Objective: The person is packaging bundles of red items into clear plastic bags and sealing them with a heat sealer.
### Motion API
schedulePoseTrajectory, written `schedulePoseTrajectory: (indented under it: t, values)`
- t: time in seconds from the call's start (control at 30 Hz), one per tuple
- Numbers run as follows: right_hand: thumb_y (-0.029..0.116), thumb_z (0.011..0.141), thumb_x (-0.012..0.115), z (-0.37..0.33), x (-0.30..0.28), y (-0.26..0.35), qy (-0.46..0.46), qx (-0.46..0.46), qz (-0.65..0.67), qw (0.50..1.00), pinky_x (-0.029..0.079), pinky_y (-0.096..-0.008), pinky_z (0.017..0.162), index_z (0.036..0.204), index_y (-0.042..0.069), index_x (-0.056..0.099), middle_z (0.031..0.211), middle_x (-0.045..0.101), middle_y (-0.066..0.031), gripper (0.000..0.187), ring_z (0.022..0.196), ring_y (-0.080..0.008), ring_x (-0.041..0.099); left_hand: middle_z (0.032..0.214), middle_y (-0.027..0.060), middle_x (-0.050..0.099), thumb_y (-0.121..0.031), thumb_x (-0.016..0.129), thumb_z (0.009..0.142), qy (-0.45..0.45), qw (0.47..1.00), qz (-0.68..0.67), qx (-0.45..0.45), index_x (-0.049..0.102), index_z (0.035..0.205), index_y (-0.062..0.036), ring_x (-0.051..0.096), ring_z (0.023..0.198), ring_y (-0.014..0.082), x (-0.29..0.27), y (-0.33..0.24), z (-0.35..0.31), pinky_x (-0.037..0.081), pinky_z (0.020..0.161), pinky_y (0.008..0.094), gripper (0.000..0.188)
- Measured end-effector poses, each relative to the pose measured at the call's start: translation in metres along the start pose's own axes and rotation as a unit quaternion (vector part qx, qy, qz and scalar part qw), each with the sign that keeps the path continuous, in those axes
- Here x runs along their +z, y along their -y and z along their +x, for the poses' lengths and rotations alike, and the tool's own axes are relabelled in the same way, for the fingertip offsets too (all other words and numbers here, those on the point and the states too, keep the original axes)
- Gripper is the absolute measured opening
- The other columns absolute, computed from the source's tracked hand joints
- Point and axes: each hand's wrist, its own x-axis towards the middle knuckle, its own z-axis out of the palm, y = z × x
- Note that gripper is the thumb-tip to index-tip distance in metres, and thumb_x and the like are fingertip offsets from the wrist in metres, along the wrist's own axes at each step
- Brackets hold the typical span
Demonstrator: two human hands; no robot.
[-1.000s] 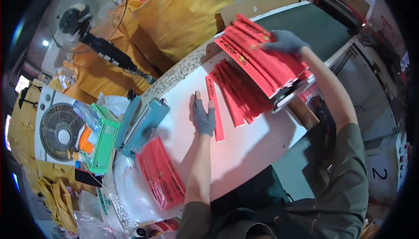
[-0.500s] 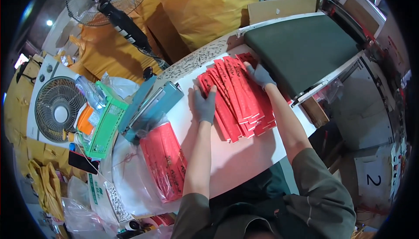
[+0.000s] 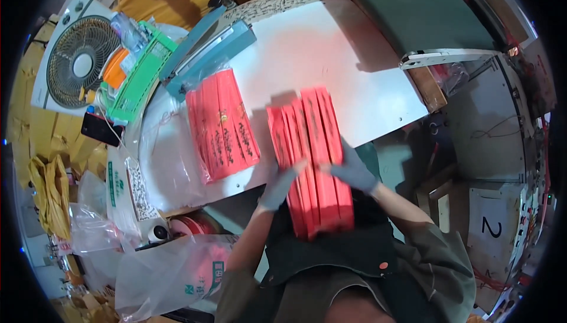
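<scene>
A bundle of long, flat red packets (image 3: 312, 146) with black markings is gripped from both sides in front of my body, at the near edge of the table. My left hand (image 3: 282, 188), in a grey glove with bare fingertips, presses its left side, thumb across the front. On the right side my right hand (image 3: 352, 171), gloved alike, holds the bundle with its thumb over the front; the fingers behind are hidden. To the left, a clear plastic bag of similar red packets (image 3: 221, 128) lies on the white table (image 3: 289, 51).
A blue bag sealer (image 3: 215, 51) stands at the table's far left, beside a green basket (image 3: 142, 78) and a white fan (image 3: 82, 66). A dark green conveyor belt (image 3: 419, 16) is at the far right. Clear plastic bags (image 3: 165, 163) lie at the left edge.
The red packets, fanned out on the table before, are now gathered into an upright bundle between my hands. Both hands have come back toward my body. The view has tipped down.
</scene>
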Motion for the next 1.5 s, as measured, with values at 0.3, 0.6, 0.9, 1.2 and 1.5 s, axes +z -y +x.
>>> schedulePoseTrajectory:
  t: [0.3,0.6,0.9,1.2,1.5]
  values:
    - [0.021,0.072,0.076,0.028,-0.006,-0.003,-0.026,-0.006,-0.033,0.999,0.044,-0.0332,0.092,0.12,-0.002,0.047,0.115,0.056,-0.0125,0.061,0.105,-0.018,0.054,0.108,0.0046,0.059,-0.016,0.068,0.084,0.083,0.995,0.049,-0.026,0.05,0.118,-0.0021,0.056,0.097,0.0117,0.0,0.001,-0.023,0.047,0.086,0.0287,0.041]
    - [0.008,0.072,0.075,0.046,0.016,0.015,0.05,-0.006,0.087,0.995,0.046,-0.0302,0.087,0.101,0.0,0.056,0.105,0.059,-0.0096,0.036,0.098,-0.0158,0.056,0.105,0.0042,0.058,-0.017,0.075,0.075,0.048,0.996,-0.037,-0.069,0.05,0.118,-0.0021,0.056,0.095,0.0115,0.019,-0.003,-0.032,0.048,0.081,0.0279,0.052]
    - [0.01,0.08,0.069,0.014,0.046,0.041,-0.031,-0.181,0.087,0.979,0.04,-0.0309,0.094,0.139,0.002,0.035,0.118,0.049,-0.0106,0.068,0.108,-0.0184,0.05,0.106,0.003,0.057,-0.021,0.077,0.07,0.134,0.99,0.034,0.03,0.048,0.121,-0.0038,0.054,0.098,0.0129,-0.007,-0.016,-0.027,0.047,0.085,0.0297,0.061]
    - [0.015,0.072,0.073,0.075,0.029,0.068,0.382,0.076,0.071,0.918,0.039,-0.0303,0.095,0.126,0.0,0.053,0.128,0.051,-0.0142,0.06,0.11,-0.0187,0.052,0.122,0.0072,0.05,-0.025,0.069,0.077,0.135,0.986,-0.08,-0.053,0.037,0.134,-0.0009,0.048,0.112,0.0157,-0.017,0.006,-0.037,0.04,0.096,0.0298,0.069]
    - [0.007,0.078,0.065,0.096,0.102,0.048,0.456,0.041,-0.021,0.889,0.047,-0.0276,0.078,0.091,-0.001,0.07,0.085,0.068,-0.01,0.017,0.08,-0.0162,0.061,0.124,0.0093,0.052,-0.022,0.066,0.081,0.157,0.981,0.093,-0.063,0.047,0.125,-0.0014,0.047,0.116,0.0187,-0.091,-0.05,-0.076,0.036,0.1,0.0335,0.052]
